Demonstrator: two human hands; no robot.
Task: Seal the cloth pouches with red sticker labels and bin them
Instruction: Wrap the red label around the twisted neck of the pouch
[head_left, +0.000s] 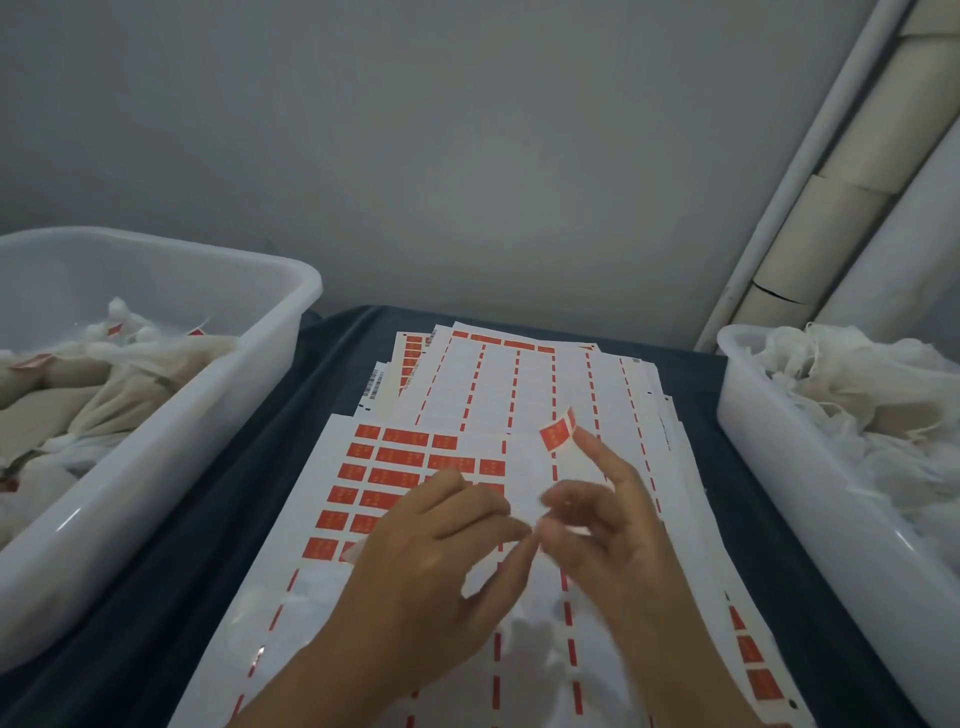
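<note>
Right hand (602, 525) holds a small red rectangular sticker label (557, 431) stuck to a raised fingertip; left hand (441, 540), fingers loosely curled, holds nothing; the label may fold onto itself

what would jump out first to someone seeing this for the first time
Probably the red sticker stuck on a raised fingertip of the right hand, mid-table above the label sheets with their rows of red labels. Next, the left hand meeting it fingertip to fingertip, and the two white bins: the left bin holds labelled pouches, the right bin loose white cloth.
</note>
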